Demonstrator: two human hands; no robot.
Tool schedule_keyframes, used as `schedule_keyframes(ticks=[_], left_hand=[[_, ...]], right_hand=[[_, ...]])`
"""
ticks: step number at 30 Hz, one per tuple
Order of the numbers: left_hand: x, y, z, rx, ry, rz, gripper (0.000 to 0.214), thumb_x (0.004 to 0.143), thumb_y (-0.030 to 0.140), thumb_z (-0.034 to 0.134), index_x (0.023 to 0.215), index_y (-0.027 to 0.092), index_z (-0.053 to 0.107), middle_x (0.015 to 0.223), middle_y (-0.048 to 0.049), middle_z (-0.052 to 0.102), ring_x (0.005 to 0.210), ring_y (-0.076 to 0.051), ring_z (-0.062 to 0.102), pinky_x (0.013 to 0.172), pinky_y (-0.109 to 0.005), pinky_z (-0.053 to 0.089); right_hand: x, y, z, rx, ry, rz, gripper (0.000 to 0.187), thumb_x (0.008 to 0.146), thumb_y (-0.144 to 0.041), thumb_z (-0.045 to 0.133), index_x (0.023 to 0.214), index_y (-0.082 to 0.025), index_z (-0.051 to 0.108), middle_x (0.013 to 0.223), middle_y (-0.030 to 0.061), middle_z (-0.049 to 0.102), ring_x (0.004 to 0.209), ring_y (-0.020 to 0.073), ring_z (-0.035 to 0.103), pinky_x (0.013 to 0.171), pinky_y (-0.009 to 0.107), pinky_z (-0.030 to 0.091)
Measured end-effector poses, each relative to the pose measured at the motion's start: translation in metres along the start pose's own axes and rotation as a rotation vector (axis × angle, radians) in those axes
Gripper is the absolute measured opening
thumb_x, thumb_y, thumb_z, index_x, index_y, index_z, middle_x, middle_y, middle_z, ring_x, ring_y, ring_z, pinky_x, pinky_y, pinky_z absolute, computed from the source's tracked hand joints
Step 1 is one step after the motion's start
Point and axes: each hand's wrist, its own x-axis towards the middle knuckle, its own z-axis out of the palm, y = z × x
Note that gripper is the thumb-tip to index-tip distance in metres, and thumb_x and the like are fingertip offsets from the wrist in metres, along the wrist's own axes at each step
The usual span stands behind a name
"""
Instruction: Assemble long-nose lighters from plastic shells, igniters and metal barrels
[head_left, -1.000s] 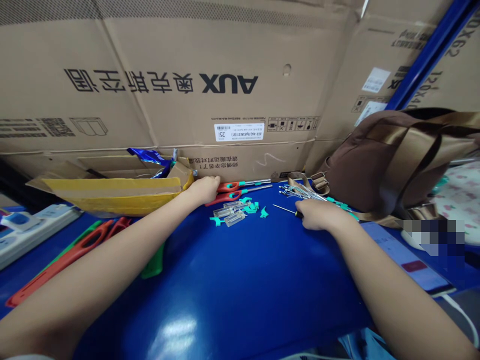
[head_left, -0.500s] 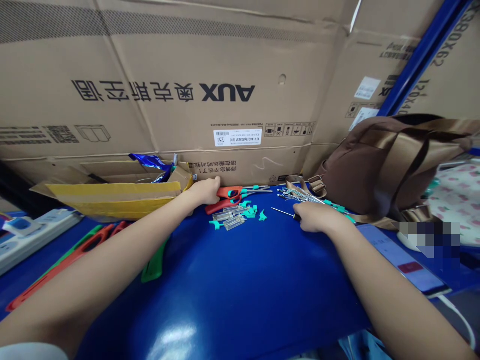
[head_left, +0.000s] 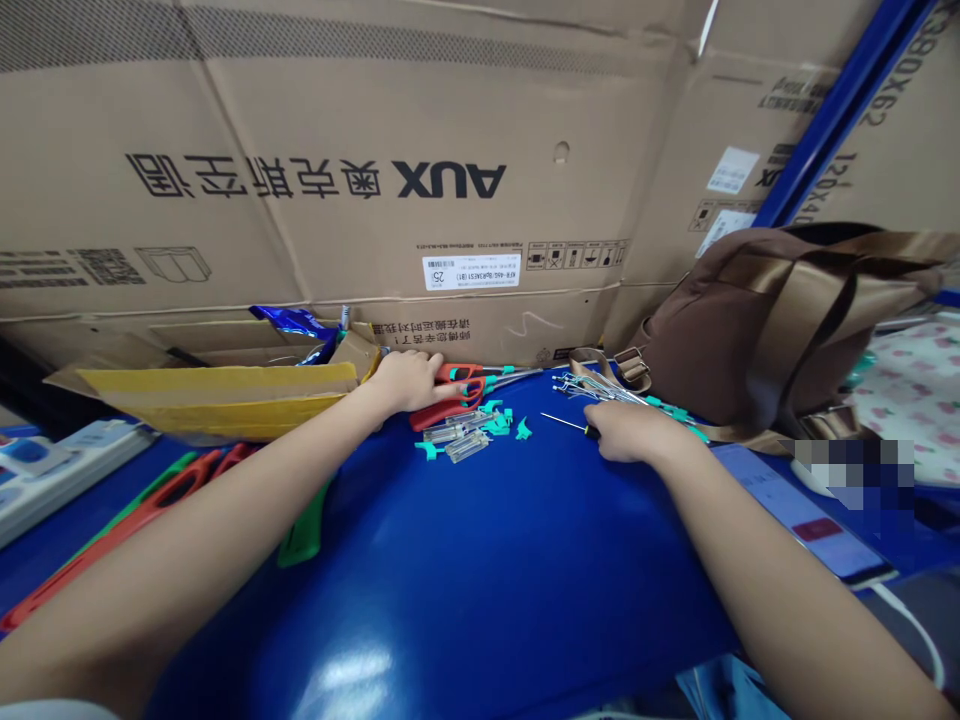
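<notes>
My left hand point(head_left: 406, 379) is closed round the red handles of a pair of scissors point(head_left: 461, 383) lying at the far edge of the blue table point(head_left: 480, 560), blades pointing right. My right hand point(head_left: 628, 430) is closed on a thin screwdriver point(head_left: 566, 423) whose metal shaft points left. Between the hands lie several small clear plastic pieces point(head_left: 457, 438) and teal clips point(head_left: 501, 420). Just beyond my right hand sits a bundle of thin metal wires with teal ends point(head_left: 600, 388).
A wall of large cardboard boxes point(head_left: 337, 170) stands behind the table. A yellow-lined open carton point(head_left: 225, 392) lies at left, with red and green tools point(head_left: 157, 495) and a white power strip point(head_left: 52, 465). A brown bag point(head_left: 780, 320) and a phone point(head_left: 802, 510) are at right.
My left hand has slid a little further over the scissor handles and the scissors have shifted slightly left. My right hand has stayed put on the screwdriver.
</notes>
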Motion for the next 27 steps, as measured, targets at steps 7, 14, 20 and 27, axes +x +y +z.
schedule_keyframes(ticks=[7, 14, 20, 27], left_hand=[[-0.006, 0.006, -0.005, 0.0, 0.169, -0.042, 0.039, 0.101, 0.045, 0.059, 0.125, 0.014, 0.062, 0.124, -0.0123, 0.066, 0.112, -0.027, 0.065, 0.095, -0.048, 0.056], [-0.045, 0.016, -0.025, -0.11, 0.231, -0.023, 0.054, 0.102, 0.066, 0.038, 0.108, 0.018, 0.06, 0.102, -0.0121, 0.075, 0.096, -0.032, 0.072, 0.069, -0.034, 0.05], [-0.092, 0.013, -0.03, -0.223, 0.208, 0.041, 0.057, 0.098, 0.075, 0.034, 0.104, 0.025, 0.061, 0.089, -0.0023, 0.077, 0.08, -0.027, 0.073, 0.057, -0.029, 0.04], [-0.135, 0.022, -0.03, -0.425, 0.177, 0.077, 0.061, 0.095, 0.077, 0.037, 0.112, 0.027, 0.067, 0.094, -0.0055, 0.077, 0.081, -0.028, 0.072, 0.064, -0.03, 0.043]], right_hand=[[0.009, 0.005, 0.011, 0.051, 0.157, -0.044, 0.03, 0.097, -0.03, 0.065, 0.123, -0.016, 0.066, 0.126, 0.0144, 0.067, 0.107, 0.0274, 0.068, 0.09, 0.046, 0.058], [0.016, -0.006, 0.008, 0.112, 0.789, -0.178, 0.065, 0.098, -0.031, 0.059, 0.157, -0.014, 0.036, 0.163, 0.018, 0.035, 0.148, 0.0361, 0.035, 0.118, 0.051, 0.035], [0.026, 0.0, 0.01, 0.139, 1.143, -0.597, 0.015, 0.099, -0.026, 0.06, 0.108, -0.019, 0.07, 0.104, 0.0082, 0.077, 0.101, 0.0276, 0.068, 0.102, 0.049, 0.044], [0.008, -0.034, 0.016, 0.08, 1.244, -0.941, 0.021, 0.102, -0.024, 0.054, 0.104, -0.012, 0.071, 0.096, 0.0107, 0.076, 0.091, 0.0236, 0.067, 0.083, 0.037, 0.05]])
